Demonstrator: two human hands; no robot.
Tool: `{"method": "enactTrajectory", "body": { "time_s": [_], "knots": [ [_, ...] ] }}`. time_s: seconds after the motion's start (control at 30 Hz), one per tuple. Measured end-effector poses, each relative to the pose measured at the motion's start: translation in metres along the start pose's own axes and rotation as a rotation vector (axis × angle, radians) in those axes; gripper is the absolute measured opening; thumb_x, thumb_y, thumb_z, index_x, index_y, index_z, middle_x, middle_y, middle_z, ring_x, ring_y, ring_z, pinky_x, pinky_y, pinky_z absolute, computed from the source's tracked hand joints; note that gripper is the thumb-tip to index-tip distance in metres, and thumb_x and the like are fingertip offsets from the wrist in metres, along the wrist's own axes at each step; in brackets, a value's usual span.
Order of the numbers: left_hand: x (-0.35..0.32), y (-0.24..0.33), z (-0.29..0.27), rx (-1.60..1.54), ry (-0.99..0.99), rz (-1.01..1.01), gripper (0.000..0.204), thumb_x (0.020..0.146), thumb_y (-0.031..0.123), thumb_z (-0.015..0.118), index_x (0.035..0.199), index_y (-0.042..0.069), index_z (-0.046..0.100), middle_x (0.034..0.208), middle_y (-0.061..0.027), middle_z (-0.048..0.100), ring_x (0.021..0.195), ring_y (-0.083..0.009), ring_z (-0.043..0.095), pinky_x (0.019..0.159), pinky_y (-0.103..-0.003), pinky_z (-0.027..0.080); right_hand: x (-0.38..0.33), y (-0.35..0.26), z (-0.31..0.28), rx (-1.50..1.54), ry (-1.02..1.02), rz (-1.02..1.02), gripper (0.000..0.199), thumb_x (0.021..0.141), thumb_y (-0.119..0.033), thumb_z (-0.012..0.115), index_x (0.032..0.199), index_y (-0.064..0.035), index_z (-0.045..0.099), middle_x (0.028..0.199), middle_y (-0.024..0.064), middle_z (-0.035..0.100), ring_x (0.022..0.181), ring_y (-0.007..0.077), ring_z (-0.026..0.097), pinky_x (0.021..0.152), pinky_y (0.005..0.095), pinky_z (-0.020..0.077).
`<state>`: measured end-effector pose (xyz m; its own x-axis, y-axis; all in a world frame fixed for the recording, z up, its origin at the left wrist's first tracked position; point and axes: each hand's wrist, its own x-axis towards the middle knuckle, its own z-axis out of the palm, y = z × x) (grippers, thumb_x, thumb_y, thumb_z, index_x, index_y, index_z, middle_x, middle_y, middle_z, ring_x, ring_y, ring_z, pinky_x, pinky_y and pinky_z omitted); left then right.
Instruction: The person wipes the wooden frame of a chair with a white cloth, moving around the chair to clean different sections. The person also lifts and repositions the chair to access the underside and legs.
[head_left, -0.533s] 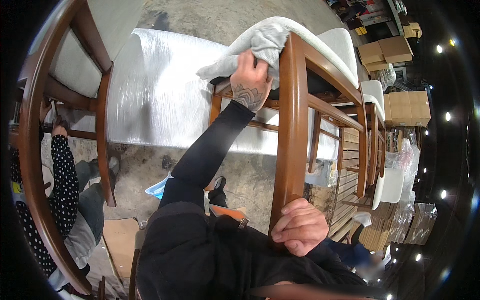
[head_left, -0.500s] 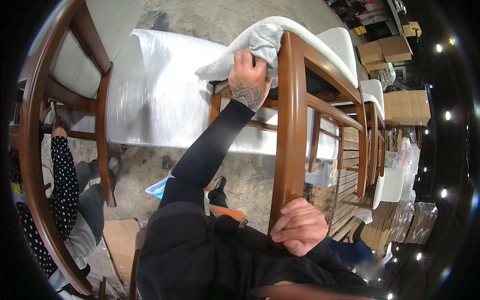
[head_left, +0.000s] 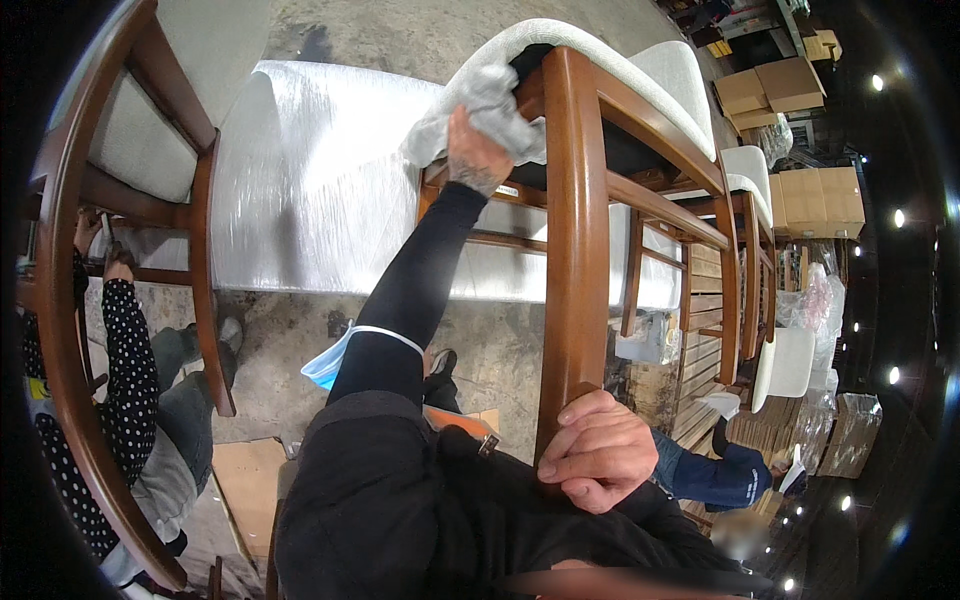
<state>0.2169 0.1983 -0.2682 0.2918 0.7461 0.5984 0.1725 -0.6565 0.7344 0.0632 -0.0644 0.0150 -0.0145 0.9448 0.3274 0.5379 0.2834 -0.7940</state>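
Note:
My left hand (head_left: 476, 150) reaches up, closed around a crumpled grey cloth (head_left: 490, 100). The cloth lies against the wooden frame under the pale upholstered seat (head_left: 540, 35) of a brown wooden chair. Part of that hand's fingers is hidden by the cloth. Low in the view, my right hand (head_left: 600, 452) curls round the near end of the chair's thick brown leg (head_left: 575, 250). A blue face mask (head_left: 325, 370) hangs by its white loop from my left sleeve.
The chair is over a plastic-wrapped white surface (head_left: 310, 180). At left, a co-worker's dotted sleeve (head_left: 128, 360) reaches behind another wooden chair (head_left: 75, 400). More chairs (head_left: 750, 200), cardboard boxes (head_left: 815, 200) and a person in dark blue (head_left: 715, 475) are at right.
My left hand and the cloth have moved left and slightly down, baring the leg's top corner. The chair has shifted slightly left and up in view. My right hand keeps its hold.

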Motion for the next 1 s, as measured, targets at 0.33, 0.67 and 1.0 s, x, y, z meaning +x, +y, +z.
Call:
{"method": "enactTrajectory", "body": {
  "time_s": [0.33, 0.67, 1.0],
  "knots": [
    [-0.02, 0.002, -0.031, 0.03, -0.129, -0.192, 0.065, 0.065, 0.024, 0.083, 0.115, -0.009, 0.059, 0.133, -0.0369, 0.047, 0.123, -0.0511, 0.047, 0.108, -0.053, 0.04, -0.002, 0.0, 0.01, -0.028, 0.088, 0.01, 0.012, 0.086, -0.011, 0.066, 0.086, -0.0006, 0.072, 0.071, 0.0078, 0.072, 0.065, 0.0208, 0.07, 0.087, 0.0374, 0.0497],
    [0.037, 0.047, -0.028, -0.398, 0.175, -0.134, 0.063, 0.077, 0.011, 0.07, 0.131, -0.01, 0.045, 0.127, -0.032, 0.052, 0.123, -0.0474, 0.049, 0.111, -0.052, 0.037, -0.002, 0.004, 0.003, 0.0, 0.024, -0.012, 0.014, 0.086, -0.011, 0.066, 0.084, 0.0007, 0.073, 0.074, 0.0083, 0.072, 0.067, 0.0194, 0.071, 0.088, 0.0365, 0.0478],
    [-0.087, -0.087, -0.009, 0.532, -0.597, -0.431, 0.046, 0.083, 0.037, 0.072, 0.11, 0.001, 0.068, 0.12, -0.0178, 0.063, 0.117, -0.0339, 0.055, 0.106, -0.045, 0.039, -0.007, 0.014, -0.002, 0.093, -0.036, -0.08, 0.012, 0.084, -0.008, 0.066, 0.085, 0.0025, 0.072, 0.075, 0.0089, 0.073, 0.071, 0.0195, 0.073, 0.098, 0.0376, 0.0432]
  ]
}}
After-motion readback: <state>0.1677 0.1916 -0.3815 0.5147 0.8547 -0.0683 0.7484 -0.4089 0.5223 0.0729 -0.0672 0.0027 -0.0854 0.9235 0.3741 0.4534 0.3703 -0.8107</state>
